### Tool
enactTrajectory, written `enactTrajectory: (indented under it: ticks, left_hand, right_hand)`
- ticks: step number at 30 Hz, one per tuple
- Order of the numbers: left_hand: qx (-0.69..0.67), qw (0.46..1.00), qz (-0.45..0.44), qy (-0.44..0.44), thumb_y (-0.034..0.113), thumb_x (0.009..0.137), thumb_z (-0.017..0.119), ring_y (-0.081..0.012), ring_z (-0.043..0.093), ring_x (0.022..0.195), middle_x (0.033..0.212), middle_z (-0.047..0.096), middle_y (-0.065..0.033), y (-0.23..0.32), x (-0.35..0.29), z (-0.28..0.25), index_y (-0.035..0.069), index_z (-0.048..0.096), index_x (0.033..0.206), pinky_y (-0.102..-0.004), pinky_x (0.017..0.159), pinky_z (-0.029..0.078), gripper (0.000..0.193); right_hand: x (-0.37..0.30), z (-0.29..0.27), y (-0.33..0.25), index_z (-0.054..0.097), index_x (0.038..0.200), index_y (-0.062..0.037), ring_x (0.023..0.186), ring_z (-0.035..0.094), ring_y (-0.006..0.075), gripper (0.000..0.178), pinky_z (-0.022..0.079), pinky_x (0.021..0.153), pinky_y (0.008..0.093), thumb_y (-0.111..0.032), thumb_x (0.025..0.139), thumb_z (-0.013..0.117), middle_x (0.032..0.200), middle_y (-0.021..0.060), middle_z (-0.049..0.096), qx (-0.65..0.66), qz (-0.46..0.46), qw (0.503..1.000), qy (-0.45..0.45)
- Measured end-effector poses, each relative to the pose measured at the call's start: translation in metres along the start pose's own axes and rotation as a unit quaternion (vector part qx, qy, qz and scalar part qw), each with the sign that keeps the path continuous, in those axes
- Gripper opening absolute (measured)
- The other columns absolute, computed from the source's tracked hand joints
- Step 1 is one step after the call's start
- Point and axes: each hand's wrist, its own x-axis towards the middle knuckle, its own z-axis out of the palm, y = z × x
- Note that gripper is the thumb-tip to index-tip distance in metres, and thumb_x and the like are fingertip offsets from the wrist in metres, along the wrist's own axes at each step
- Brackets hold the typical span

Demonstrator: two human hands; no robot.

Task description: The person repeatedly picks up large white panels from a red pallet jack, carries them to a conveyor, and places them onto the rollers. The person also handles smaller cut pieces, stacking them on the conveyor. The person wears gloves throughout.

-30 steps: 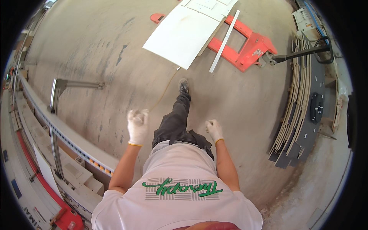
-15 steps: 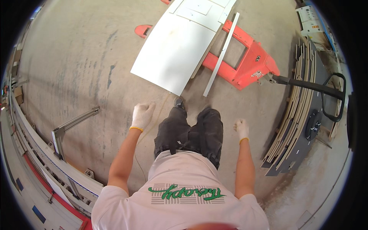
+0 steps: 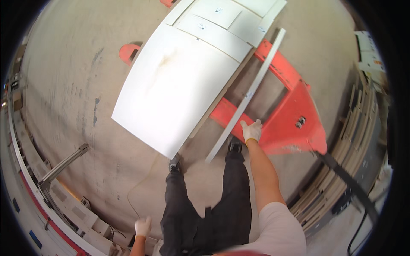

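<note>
My right hand (image 3: pixel 252 130), in a white knit glove with a yellow cuff, reaches forward with thumb and fingers apart. It holds nothing and appears over the red pallet jack (image 3: pixel 294 115), close to a long narrow white strip (image 3: pixel 249 94). That strip lies slantwise across the jack's forks, beside a stack of white panels (image 3: pixel 171 89). Smaller white pieces (image 3: pixel 217 40) rest on top of the stack toward its far end. Down at my left side hangs my left hand (image 3: pixel 143 226), also gloved, its fingers curled in and nothing visible in them.
Dark boards (image 3: pixel 341 166) lean in a row at the right, behind the jack's black handle (image 3: pixel 348 175). A metal bracket arm (image 3: pixel 64 164) juts out from the long machine frame (image 3: pixel 64 205) at the left. A thin cable (image 3: pixel 130 198) runs over the concrete floor.
I have come closer to the panels and the jack, which now look larger. My right hand has opened and reached forward to the strip; my left has dropped back toward my side.
</note>
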Motion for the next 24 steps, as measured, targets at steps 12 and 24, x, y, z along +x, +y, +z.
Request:
enactTrajectory:
  ticks: [12,24]
  left_hand:
    - [-0.124,0.989,-0.055,-0.065,0.021,0.099,0.057,-0.0487,0.067,0.081,0.084,0.071,-0.0204,0.190,0.057,-0.080,0.005,0.063,0.091,-0.0588,0.071,0.053,0.019]
    - [-0.374,0.908,0.096,0.162,0.023,0.108,0.062,-0.0412,0.057,0.085,0.080,0.063,-0.0129,0.256,0.213,-0.348,0.005,0.069,0.092,-0.0536,0.075,0.047,0.026]
  right_hand:
    - [0.166,0.057,-0.062,0.062,0.118,0.0072,0.067,0.067,0.0208,0.042,0.058,0.062,0.0397,-0.018,0.090,0.082,0.091,0.0132,0.070,0.441,0.137,0.884,-0.080]
    - [0.143,-0.345,-0.325,0.065,0.114,0.0006,0.066,0.061,0.0194,0.043,0.055,0.065,0.0403,-0.034,0.096,0.085,0.083,0.0077,0.067,0.259,-0.301,0.908,0.135]
